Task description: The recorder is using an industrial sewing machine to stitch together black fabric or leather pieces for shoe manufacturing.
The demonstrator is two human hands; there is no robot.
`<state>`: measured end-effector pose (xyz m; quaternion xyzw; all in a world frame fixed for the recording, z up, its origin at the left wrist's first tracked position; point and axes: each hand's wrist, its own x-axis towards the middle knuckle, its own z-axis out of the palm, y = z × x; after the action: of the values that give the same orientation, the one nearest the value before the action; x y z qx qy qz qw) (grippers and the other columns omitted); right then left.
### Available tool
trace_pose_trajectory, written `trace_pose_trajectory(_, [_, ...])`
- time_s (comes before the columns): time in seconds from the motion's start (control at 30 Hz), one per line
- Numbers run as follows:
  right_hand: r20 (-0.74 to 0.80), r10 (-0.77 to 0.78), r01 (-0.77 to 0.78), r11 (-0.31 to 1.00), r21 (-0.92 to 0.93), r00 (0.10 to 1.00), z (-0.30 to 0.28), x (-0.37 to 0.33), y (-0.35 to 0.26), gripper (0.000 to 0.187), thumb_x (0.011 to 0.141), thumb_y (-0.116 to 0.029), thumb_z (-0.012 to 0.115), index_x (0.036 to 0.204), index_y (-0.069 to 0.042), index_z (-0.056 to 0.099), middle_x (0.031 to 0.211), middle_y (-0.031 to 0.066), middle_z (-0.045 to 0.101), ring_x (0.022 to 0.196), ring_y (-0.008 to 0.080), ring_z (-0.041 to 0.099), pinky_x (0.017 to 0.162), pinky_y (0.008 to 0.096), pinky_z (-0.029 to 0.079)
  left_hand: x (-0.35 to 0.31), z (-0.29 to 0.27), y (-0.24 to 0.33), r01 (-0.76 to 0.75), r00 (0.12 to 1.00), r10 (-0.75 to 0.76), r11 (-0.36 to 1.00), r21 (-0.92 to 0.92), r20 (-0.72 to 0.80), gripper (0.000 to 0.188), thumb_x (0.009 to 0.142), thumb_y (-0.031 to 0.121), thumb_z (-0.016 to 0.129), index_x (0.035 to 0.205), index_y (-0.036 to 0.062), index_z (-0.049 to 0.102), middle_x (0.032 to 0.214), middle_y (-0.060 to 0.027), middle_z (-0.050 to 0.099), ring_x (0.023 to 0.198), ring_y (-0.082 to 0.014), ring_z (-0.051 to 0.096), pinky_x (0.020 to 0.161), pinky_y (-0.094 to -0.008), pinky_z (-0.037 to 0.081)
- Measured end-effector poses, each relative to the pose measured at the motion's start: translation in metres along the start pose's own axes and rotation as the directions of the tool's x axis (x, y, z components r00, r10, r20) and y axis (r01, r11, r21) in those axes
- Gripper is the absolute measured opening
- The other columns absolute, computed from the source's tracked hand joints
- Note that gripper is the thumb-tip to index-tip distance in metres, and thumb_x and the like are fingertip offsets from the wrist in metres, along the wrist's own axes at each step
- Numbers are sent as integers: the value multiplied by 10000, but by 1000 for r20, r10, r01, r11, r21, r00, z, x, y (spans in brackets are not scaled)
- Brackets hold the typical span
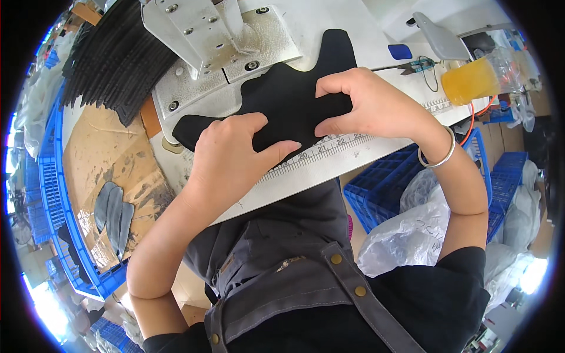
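A black, flat, fabric-like piece (285,97) with a curved, lobed outline lies on the white machine table, partly against the metal bed plate. My left hand (229,153) rests on its left part, thumb and forefinger spread apart. Over the right part lies my right hand (371,109), its thumb and forefinger also apart on the material. The other fingers of both hands are mostly hidden. Along the table's near edge runs a ruler scale (323,150), just below the piece. Above the piece stands a white machine (197,41) with bolted metal parts.
A stack of black pieces (112,59) sits at the far left, above cardboard (88,147) bearing grey pieces (115,217). Thread snips (416,66) and a cup of yellow liquid (471,81) stand at right. A blue crate (376,197) and plastic bag (406,235) are below the table.
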<state>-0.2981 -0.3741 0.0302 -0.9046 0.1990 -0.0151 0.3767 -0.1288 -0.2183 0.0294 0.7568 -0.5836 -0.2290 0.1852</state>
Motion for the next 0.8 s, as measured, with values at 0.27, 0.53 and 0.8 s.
trace_pose_trajectory(0.27, [-14, -41, 40, 998, -50, 999, 4, 1, 3, 385, 702, -225, 806, 921, 22, 606, 727, 131, 581, 606, 172, 474, 581, 304, 409, -1, 3, -1, -24, 999, 23, 1000, -20, -38, 479, 736, 354, 784, 662, -16, 488, 560, -127, 414, 575, -266, 404, 521, -377, 359])
trace_pose_trajectory(0.53, [19, -6, 7, 998, -66, 1000, 3, 4, -4, 441, 667, -256, 822, 923, 36, 613, 720, 165, 590, 594, 218, 523, 578, 327, 429, -2, 0, 1, 4, 1000, -5, 1000, 25, 12, 426, 747, 372, 751, 731, -24, 595, 639, -205, 584, 645, -401, 586, 615, -432, 475])
trace_pose_trajectory(0.8, [65, 41, -21, 959, -281, 997, 1, 12, -23, 450, 631, -265, 810, 853, 77, 619, 674, 244, 584, 631, 365, 600, 600, 391, 463, -6, -11, -7, -15, 998, 17, 999, -47, 61, 437, 765, 273, 776, 637, -16, 474, 486, -103, 393, 465, -140, 306, 444, -326, 297])
